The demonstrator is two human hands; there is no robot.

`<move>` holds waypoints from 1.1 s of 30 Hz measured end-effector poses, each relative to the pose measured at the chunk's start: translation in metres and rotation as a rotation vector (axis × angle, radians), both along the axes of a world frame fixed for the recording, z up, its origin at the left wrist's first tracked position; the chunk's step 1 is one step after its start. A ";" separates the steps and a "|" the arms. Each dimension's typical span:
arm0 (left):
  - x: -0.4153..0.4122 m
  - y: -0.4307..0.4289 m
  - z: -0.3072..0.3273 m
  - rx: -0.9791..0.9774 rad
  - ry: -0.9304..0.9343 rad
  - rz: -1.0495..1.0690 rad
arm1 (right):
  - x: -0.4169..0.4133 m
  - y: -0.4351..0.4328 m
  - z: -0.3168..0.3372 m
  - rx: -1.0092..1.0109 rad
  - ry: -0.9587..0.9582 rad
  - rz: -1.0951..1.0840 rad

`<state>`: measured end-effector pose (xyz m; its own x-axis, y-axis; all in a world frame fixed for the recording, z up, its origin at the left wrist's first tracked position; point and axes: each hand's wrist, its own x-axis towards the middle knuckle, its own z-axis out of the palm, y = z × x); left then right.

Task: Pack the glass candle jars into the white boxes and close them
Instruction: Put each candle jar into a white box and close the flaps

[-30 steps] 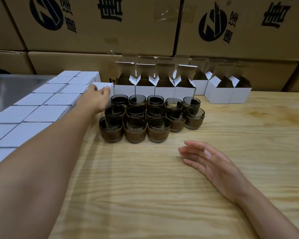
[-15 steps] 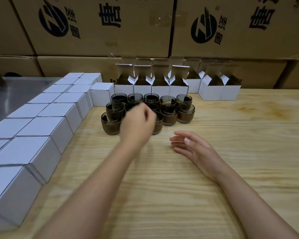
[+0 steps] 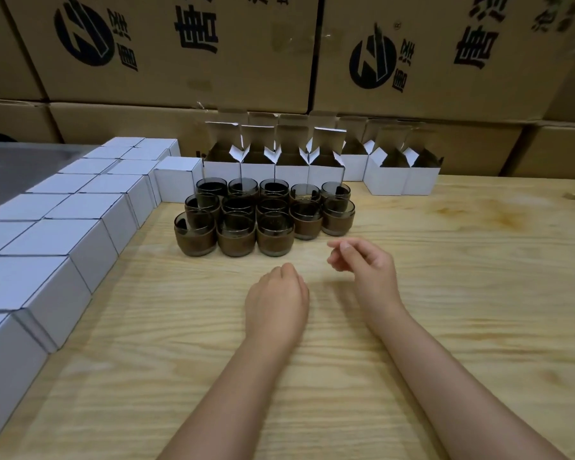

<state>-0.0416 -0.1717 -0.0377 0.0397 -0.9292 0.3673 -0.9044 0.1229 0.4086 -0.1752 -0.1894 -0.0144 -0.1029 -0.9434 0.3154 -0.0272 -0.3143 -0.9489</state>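
Grip of left hand (image 3: pixel 277 302), fingers unseen

The tabletop (image 3: pixel 445 293) is pale wood, matt, with strong grain. The candle jars (image 3: pixel 236 237) are smoky dark glass with glossy rims, each wrapped in a dull brown band. The closed white boxes (image 3: pixel 80 240) are smooth matt card; the open boxes (image 3: pixel 256 171) are white outside and raw brown inside. The cartons (image 3: pixel 213 78) behind are brown cardboard, black‑printed, with shiny clear tape (image 3: pixel 292 38).
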 end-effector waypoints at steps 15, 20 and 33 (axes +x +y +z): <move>-0.002 0.005 0.002 -0.161 -0.065 0.001 | -0.002 -0.217 0.063 0.229 0.831 -0.154; -0.002 0.003 0.001 -0.130 -0.059 -0.006 | 0.000 -0.243 0.046 0.337 0.948 -0.160; -0.001 0.005 0.001 -0.057 -0.023 -0.037 | 0.002 -0.159 0.086 -0.284 0.973 -0.490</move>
